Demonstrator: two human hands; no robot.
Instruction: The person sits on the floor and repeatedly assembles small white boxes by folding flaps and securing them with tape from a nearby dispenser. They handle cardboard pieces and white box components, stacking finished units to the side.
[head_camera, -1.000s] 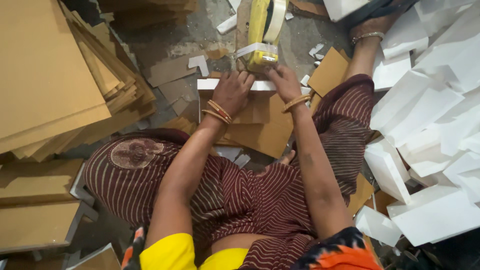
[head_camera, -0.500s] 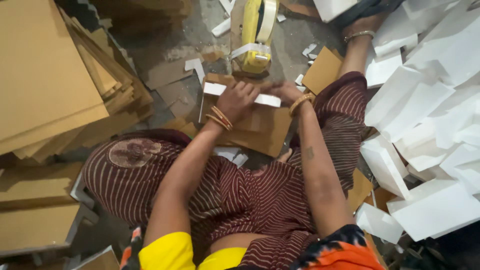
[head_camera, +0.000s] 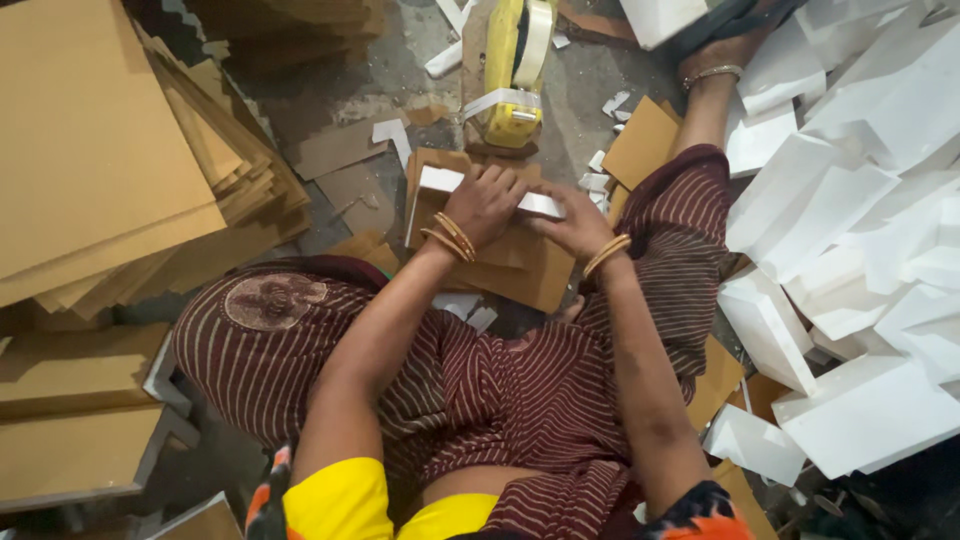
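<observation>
At the bottom of the frame the person sits on the floor with knees spread under a maroon striped garment (head_camera: 520, 390), both bare forearms reaching up the picture toward the centre. The left hand (head_camera: 487, 203), bangles at the wrist, lies palm down on a long white box (head_camera: 445, 182), its fingers (head_camera: 500, 182) curled over the top of it and pressing it down. The right hand (head_camera: 575, 222) meets the same box from the right, fingers bent around its end, so both hands are clenched on the box. The box lies crosswise on a small pile of brown cardboard pieces (head_camera: 520, 262) that rests on the floor between the knees, just above centre frame. Just beyond it, at upper centre, a yellow tape dispenser (head_camera: 512, 75) with a roll of pale tape stands on the grey floor (head_camera: 590, 110), near the box but not touching it. Stacks of brown cardboard sheets (head_camera: 100, 150) fill the left side. A heap of folded white boxes (head_camera: 860, 230) fills the right side, and a bare foot with an anklet (head_camera: 712, 62) shows at the upper right.
</observation>
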